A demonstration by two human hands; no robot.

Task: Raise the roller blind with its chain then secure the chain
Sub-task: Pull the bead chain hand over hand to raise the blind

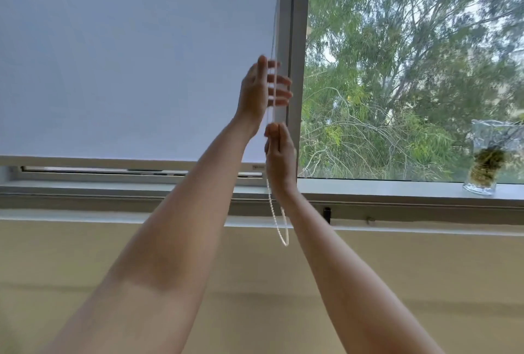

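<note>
Chain work at the window: we are hauling the blind up by its chain, hand over hand.

Blind is hanging nearly full down, its bottom bar sitting just above the sill, so most of the lift is not yet done. Our left hand is reaching high with fingers spread, the chain running across them, not gripped. Our right hand is working below it, thumb and fingers pressed together, pinching the chain. The slack loop is dangling under the right wrist. We are judging the chain light, limp and beaded, likely to slip through a loose hold, so a firm pinch on a single strand, taken high, should serve best. A dark clip under the sill may be the securing point; we cannot tell.
</note>
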